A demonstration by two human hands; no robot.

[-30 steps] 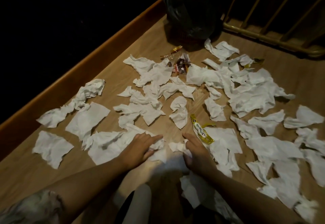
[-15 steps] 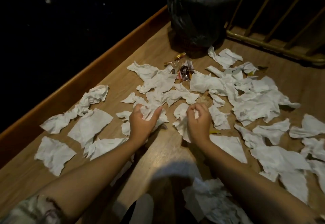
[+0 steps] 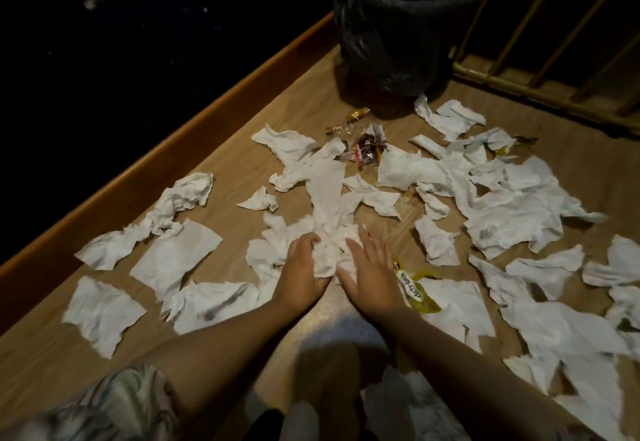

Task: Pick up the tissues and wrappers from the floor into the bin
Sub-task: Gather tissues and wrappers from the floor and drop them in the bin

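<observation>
Your left hand (image 3: 304,267) grips a tissue wad (image 3: 327,255), your right hand (image 3: 369,267) lies open-fingered beside it, while most tissues (image 3: 512,205) and the yellow wrapper (image 3: 414,290) remain on the floor (image 3: 242,149), short of the bin (image 3: 398,25)

Left hand (image 3: 304,267) clutching tissue wad (image 3: 327,255); right hand (image 3: 370,267) flat beside.
</observation>
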